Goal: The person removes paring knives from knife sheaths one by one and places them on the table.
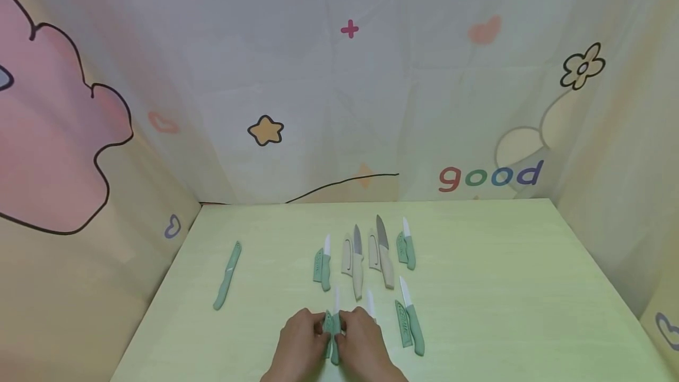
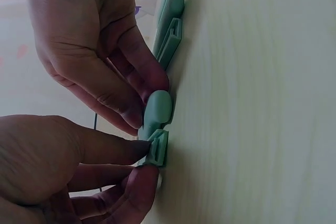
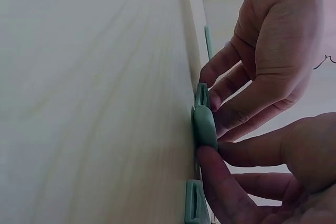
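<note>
At the table's near side my left hand (image 1: 299,341) pinches a green knife sheath (image 1: 328,324) between thumb and fingers. Right beside it, my right hand (image 1: 367,341) grips the green handle of a small paring knife (image 1: 336,353), its white blade pointing away from me. Sheath and knife lie side by side, close over the tabletop. The left wrist view shows the sheath's open end (image 2: 159,149) below the rounded handle end (image 2: 159,106). In the right wrist view, fingertips touch the handle (image 3: 205,125) from both sides. Another white blade (image 1: 371,301) is partly hidden behind my right hand.
Beyond my hands lie two beige-handled knives (image 1: 358,276) (image 1: 389,273) with beige sheaths (image 1: 347,255). Green paring knives (image 1: 326,270) (image 1: 411,252) (image 1: 416,332) with sheaths flank them. A sheathed green knife (image 1: 228,276) lies alone at left. Printed curtains (image 1: 297,75) surround the table.
</note>
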